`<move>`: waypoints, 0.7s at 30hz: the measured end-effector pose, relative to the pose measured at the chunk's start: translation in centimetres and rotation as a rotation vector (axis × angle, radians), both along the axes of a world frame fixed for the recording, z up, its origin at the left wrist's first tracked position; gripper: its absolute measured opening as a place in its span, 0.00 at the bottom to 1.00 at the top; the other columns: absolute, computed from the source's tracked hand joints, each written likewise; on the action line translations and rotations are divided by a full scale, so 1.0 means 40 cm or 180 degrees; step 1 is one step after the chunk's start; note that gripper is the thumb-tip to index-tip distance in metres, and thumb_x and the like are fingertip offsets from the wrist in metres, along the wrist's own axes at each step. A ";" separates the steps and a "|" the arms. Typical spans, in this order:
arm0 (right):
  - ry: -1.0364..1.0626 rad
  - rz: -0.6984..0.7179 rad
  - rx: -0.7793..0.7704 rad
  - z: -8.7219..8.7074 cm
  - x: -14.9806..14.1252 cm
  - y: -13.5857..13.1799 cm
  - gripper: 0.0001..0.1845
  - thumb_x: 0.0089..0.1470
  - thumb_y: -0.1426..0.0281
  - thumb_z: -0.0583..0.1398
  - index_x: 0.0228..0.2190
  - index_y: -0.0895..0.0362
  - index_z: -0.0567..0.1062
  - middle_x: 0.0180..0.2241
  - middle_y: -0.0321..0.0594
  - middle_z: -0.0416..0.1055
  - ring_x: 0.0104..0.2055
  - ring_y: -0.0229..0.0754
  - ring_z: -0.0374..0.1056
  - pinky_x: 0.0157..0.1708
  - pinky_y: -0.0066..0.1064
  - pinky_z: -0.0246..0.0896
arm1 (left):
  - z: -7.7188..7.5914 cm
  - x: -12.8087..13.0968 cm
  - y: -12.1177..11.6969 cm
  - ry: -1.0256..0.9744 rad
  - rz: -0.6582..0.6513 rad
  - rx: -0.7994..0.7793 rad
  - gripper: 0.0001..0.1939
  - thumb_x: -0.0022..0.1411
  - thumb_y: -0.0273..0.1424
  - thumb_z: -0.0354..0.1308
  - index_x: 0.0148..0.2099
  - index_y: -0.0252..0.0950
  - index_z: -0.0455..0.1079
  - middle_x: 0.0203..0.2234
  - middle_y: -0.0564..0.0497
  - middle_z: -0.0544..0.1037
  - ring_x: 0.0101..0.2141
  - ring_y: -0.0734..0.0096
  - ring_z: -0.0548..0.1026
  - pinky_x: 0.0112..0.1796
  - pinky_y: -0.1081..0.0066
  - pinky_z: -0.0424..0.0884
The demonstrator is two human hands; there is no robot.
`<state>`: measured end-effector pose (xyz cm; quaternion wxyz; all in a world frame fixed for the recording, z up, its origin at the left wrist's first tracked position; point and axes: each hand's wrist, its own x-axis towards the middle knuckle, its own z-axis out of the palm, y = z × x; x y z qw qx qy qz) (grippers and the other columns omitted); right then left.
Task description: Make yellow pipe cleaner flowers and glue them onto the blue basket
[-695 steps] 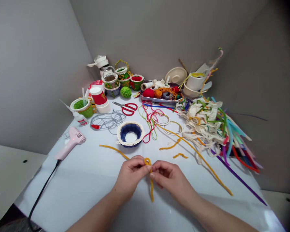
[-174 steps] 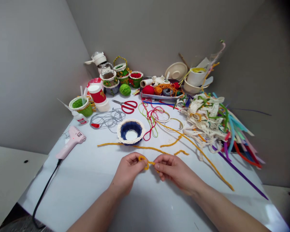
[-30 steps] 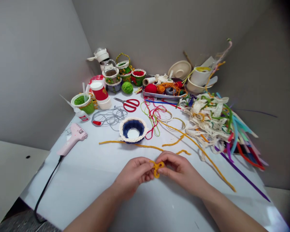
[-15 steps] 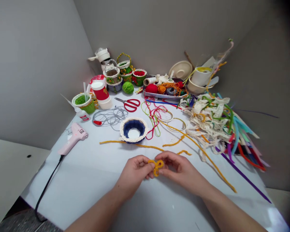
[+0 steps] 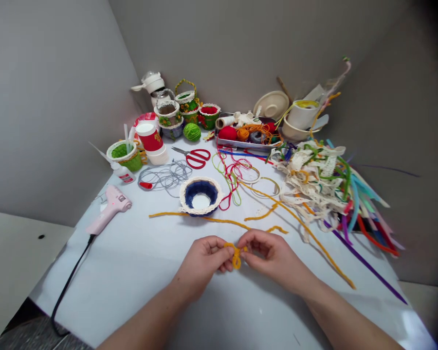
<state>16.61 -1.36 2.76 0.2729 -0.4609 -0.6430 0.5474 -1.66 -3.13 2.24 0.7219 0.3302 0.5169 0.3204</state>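
Note:
A short yellow pipe cleaner point(image 5: 236, 255), bent into small loops, is pinched between both my hands just above the white table point(image 5: 138, 272). My left hand point(image 5: 203, 263) grips its left side with thumb and fingertips. My right hand point(image 5: 273, 256) pinches its right side with curled fingers. Beyond my hands lies a long yellow pipe cleaner point(image 5: 204, 218), and behind it stands a blue cup with a lace rim point(image 5: 200, 196).
A pink glue gun point(image 5: 109, 209) with a black cord lies at the left. Red scissors point(image 5: 195, 156), grey cord point(image 5: 164, 176), decorated cups point(image 5: 184, 109), a tray of yarn point(image 5: 246, 134) and a heap of lace and coloured pipe cleaners point(image 5: 324, 180) fill the back and right.
Over the earlier frames the straight yellow piece has been bent into small loops between my hands. In the last half second my fingers closed tighter on it, squeezing the loops together.

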 end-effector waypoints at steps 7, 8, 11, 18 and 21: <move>-0.0102 0.0104 0.0314 0.000 0.002 -0.005 0.04 0.52 0.75 0.59 0.32 0.57 0.73 0.29 0.37 0.72 0.30 0.36 0.66 0.32 0.27 0.62 | 0.011 0.006 -0.002 0.0073 0.0084 -0.0027 0.09 0.47 0.30 0.65 0.29 0.31 0.70 0.20 0.52 0.75 0.22 0.78 0.69 0.27 0.75 0.64; -0.0123 0.0121 0.0458 0.001 0.001 -0.004 0.05 0.51 0.75 0.59 0.33 0.57 0.73 0.29 0.37 0.72 0.31 0.37 0.66 0.33 0.27 0.62 | 0.013 0.007 -0.002 0.0112 0.0102 -0.0026 0.08 0.47 0.30 0.64 0.29 0.31 0.70 0.19 0.53 0.74 0.21 0.78 0.68 0.27 0.76 0.64; -0.0181 0.0268 0.1111 0.007 0.001 0.000 0.10 0.50 0.78 0.59 0.36 0.56 0.72 0.31 0.39 0.71 0.34 0.38 0.66 0.35 0.29 0.62 | 0.014 0.007 -0.001 0.0155 0.0097 -0.0078 0.07 0.49 0.30 0.63 0.29 0.32 0.70 0.16 0.55 0.72 0.20 0.79 0.67 0.26 0.76 0.62; -0.0388 0.0537 0.1932 0.010 0.001 0.002 0.06 0.55 0.77 0.58 0.35 0.56 0.70 0.32 0.41 0.69 0.35 0.40 0.65 0.34 0.31 0.62 | 0.006 0.006 -0.004 0.0037 0.0010 -0.0045 0.06 0.49 0.30 0.63 0.29 0.32 0.71 0.18 0.54 0.73 0.21 0.79 0.66 0.26 0.76 0.62; -0.0444 0.0536 0.2153 0.006 -0.001 0.002 0.06 0.54 0.77 0.58 0.34 0.56 0.70 0.31 0.41 0.69 0.35 0.40 0.65 0.34 0.32 0.61 | 0.005 0.010 -0.006 0.0003 0.0090 -0.0005 0.06 0.50 0.30 0.63 0.29 0.32 0.71 0.17 0.55 0.72 0.21 0.79 0.67 0.27 0.76 0.61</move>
